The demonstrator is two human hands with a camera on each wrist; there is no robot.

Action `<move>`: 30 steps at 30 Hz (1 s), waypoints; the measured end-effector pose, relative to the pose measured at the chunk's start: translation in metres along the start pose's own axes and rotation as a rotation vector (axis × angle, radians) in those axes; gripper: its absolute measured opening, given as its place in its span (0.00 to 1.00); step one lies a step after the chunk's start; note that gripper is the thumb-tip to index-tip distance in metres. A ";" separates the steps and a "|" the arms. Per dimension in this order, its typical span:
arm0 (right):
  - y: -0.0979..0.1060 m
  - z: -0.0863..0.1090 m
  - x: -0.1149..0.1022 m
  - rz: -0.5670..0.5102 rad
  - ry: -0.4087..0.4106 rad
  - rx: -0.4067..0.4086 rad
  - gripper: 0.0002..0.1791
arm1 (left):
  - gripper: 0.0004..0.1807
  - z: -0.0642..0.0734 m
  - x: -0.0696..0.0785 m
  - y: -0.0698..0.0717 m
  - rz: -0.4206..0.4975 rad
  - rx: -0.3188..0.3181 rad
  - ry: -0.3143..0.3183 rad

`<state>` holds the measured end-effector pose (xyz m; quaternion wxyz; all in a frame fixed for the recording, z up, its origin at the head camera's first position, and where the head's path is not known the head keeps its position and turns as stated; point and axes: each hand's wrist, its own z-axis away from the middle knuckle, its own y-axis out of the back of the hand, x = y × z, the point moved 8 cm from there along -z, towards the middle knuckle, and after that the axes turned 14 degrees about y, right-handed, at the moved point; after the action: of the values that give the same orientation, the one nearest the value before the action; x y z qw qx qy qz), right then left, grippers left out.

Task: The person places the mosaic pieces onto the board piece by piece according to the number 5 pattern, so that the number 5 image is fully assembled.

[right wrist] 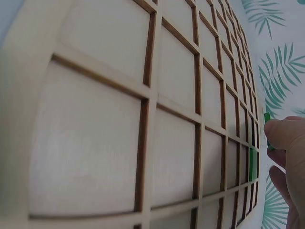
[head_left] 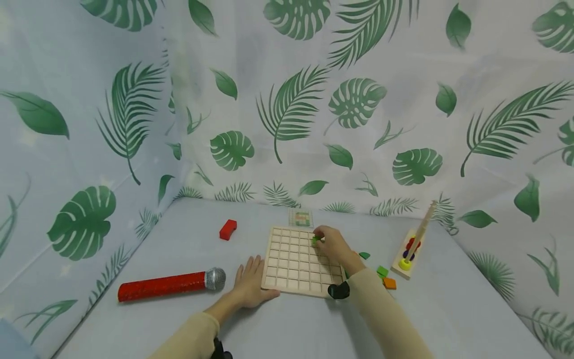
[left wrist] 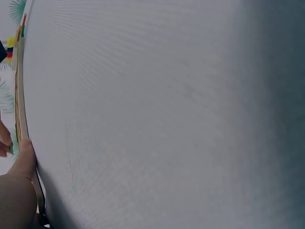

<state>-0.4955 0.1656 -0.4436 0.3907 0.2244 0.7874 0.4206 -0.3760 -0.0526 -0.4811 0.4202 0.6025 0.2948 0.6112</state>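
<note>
While the right hand (head_left: 333, 244) pinches a green tile (right wrist: 267, 116) by the far side of the grid board (head_left: 292, 260) and the left hand (head_left: 251, 286) rests straight-fingered beside it, from my remote seat I'd guess the tile's light, stiff, slickish, best held by its edges.

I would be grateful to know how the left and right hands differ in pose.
The left hand is spread open, while the right hand pinches a small green piece. The left hand rests at the near left corner of the grid board; the right hand is over its far right part. Both emerge from cream sleeves.
</note>
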 end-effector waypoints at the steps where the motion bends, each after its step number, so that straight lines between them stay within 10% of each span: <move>1: -0.002 -0.001 0.000 -0.007 -0.003 -0.001 0.14 | 0.52 0.000 0.000 -0.001 0.001 0.000 -0.001; 20: -0.011 0.006 0.007 0.011 -0.002 0.008 0.15 | 0.53 -0.005 0.000 -0.014 0.021 0.011 -0.016; 30: 0.004 0.010 0.003 -0.122 -0.012 0.158 0.16 | 0.52 0.000 0.002 -0.001 0.017 0.005 0.007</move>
<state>-0.4887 0.1747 -0.4453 0.4012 0.2087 0.8281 0.3312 -0.3753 -0.0498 -0.4811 0.4125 0.6037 0.2929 0.6161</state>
